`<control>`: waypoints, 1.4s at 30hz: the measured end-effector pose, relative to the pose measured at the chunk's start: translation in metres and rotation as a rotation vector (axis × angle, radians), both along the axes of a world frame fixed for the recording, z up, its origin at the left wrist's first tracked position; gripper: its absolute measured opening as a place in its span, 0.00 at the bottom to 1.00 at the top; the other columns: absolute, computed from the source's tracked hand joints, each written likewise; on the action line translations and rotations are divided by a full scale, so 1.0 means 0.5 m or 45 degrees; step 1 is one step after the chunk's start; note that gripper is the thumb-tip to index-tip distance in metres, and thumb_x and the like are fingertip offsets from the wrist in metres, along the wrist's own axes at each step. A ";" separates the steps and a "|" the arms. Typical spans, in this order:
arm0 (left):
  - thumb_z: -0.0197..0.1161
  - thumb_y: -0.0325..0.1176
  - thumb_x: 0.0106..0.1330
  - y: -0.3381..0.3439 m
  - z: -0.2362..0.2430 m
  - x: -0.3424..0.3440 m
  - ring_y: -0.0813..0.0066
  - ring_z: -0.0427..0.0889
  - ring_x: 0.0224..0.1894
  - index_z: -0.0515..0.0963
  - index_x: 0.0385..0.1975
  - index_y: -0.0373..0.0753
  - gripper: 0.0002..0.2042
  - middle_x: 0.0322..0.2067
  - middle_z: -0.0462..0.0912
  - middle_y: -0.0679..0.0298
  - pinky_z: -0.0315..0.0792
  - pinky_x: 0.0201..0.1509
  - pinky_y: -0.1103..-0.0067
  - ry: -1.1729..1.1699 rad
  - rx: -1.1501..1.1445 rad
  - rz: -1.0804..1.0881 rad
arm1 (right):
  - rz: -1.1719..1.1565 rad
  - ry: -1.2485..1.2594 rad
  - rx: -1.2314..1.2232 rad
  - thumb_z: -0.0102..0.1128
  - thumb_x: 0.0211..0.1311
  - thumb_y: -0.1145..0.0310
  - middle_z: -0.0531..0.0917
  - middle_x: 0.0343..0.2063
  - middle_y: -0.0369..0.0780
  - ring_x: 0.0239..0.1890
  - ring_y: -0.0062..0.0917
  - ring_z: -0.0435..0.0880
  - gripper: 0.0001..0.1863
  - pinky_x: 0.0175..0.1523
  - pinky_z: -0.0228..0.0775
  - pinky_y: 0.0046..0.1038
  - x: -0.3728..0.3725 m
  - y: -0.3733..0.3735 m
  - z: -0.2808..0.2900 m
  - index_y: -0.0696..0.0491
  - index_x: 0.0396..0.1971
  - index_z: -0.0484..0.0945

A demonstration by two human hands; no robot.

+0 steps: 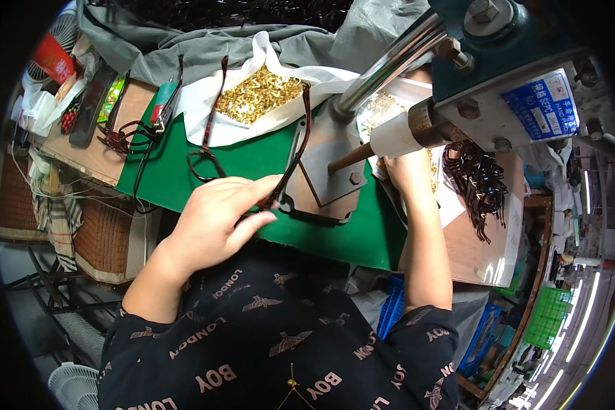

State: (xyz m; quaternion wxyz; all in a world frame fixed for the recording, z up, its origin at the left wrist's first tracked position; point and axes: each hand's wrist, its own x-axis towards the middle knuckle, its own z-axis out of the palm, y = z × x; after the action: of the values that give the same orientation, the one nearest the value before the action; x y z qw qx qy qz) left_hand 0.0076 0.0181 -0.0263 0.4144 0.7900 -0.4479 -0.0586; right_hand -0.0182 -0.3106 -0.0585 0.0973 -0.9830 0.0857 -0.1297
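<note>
Left hand [212,219] fingers pinching dark eyeglass temple [294,154] at green mat's [253,157] near edge, right hand [406,171] grip hidden under press [499,75].

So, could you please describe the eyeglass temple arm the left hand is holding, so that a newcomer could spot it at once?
Start at the green mat under the press. On its near edge the left hand pinches one dark reddish-brown temple arm, which runs up from the fingers across the grey metal base plate. Unlike the arms lying loose further left, it is the only one held.
</note>
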 end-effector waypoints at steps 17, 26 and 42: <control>0.56 0.15 0.57 -0.052 0.029 -0.036 0.71 0.81 0.43 0.58 0.61 0.28 0.29 0.36 0.81 0.57 0.71 0.51 0.78 0.525 -0.598 -0.105 | 0.003 -0.110 1.878 0.58 0.54 0.82 0.80 0.26 0.39 0.27 0.20 0.77 0.04 0.34 0.71 0.20 -0.139 0.095 0.094 0.59 0.28 0.73; 0.59 0.16 0.58 -0.094 0.014 -0.055 0.75 0.80 0.43 0.60 0.60 0.29 0.28 0.39 0.81 0.57 0.72 0.49 0.80 0.539 -0.628 0.007 | 0.248 0.087 2.159 0.57 0.53 0.86 0.79 0.30 0.38 0.31 0.18 0.79 0.09 0.37 0.71 0.18 -0.151 0.216 0.107 0.61 0.34 0.73; 0.65 0.20 0.49 -0.065 0.039 -0.036 0.66 0.81 0.31 0.63 0.61 0.31 0.34 0.32 0.80 0.58 0.74 0.39 0.79 0.200 -0.434 -0.144 | 0.293 0.241 1.885 0.64 0.55 0.78 0.79 0.29 0.33 0.33 0.13 0.77 0.07 0.40 0.69 0.15 -0.123 0.232 0.175 0.60 0.32 0.75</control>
State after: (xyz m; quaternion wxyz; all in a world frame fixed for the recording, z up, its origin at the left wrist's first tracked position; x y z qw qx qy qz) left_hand -0.0105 -0.0144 -0.0071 0.5718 0.6752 -0.4613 -0.0664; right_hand -0.0799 -0.1947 0.0292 0.7374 -0.6707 0.0553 0.0578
